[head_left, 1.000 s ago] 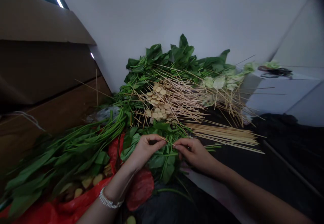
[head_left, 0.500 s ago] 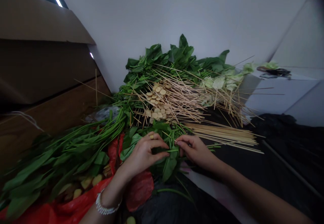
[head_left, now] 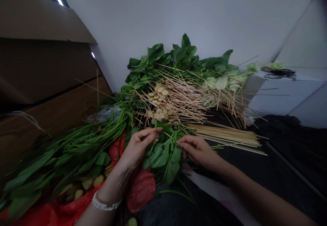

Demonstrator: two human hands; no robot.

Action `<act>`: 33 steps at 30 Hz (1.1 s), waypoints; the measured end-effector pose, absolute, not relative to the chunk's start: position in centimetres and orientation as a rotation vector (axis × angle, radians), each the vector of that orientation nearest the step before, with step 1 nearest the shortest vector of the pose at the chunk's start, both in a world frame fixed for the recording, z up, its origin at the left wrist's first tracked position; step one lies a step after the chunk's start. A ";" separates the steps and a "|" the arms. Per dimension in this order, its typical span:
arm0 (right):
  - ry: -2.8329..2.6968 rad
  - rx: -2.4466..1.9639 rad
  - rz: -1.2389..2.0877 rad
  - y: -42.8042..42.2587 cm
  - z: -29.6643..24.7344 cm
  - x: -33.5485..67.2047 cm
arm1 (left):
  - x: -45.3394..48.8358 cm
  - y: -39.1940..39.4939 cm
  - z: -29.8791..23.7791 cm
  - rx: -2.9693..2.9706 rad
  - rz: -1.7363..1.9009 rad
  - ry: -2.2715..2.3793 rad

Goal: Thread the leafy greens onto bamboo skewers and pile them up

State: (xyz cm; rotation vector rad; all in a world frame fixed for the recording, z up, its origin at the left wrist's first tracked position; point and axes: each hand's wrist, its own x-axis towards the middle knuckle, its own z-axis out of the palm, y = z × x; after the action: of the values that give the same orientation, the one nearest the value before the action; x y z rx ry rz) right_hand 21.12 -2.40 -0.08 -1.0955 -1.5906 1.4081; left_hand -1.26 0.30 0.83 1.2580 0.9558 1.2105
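Note:
My left hand (head_left: 136, 147) pinches a green stem and lifts a small bunch of leafy greens (head_left: 163, 156) that hangs below its fingers. My right hand (head_left: 198, 148) is closed just to the right, its fingertips on the same leaves and on a thin bamboo skewer (head_left: 171, 138) that runs between both hands. A bracelet circles my left wrist. Behind the hands lies a heap of loose bamboo skewers (head_left: 224, 135) and skewered round pale slices (head_left: 159, 103).
Long-stemmed greens (head_left: 76, 147) spread to the left over a red plastic bag (head_left: 140, 190). More leafy greens (head_left: 176, 61) pile against the white wall. Brown cardboard boxes (head_left: 43, 66) stand at the left. Black cloth (head_left: 281, 161) covers the right; a white box (head_left: 281, 93) sits beyond.
My left hand has lifted and shifted left, raising the leaf bunch by its stem. My right hand has stayed in nearly the same spot.

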 end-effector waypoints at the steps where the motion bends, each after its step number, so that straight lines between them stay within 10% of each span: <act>1: -1.607 -1.082 1.403 -2.5 0.1 21.1 | -1.2 0.3 0.7 1.162 1.204 0.939; 33: -1.703 -1.061 1.308 -2.8 -0.2 20.9 | -0.5 -0.1 0.8 1.302 1.169 1.045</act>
State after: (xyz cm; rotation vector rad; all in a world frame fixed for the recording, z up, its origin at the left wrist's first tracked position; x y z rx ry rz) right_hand 20.88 -2.76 -0.19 -1.0610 -1.7032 1.3078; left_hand -0.53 -0.07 0.84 1.3019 1.0451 1.1695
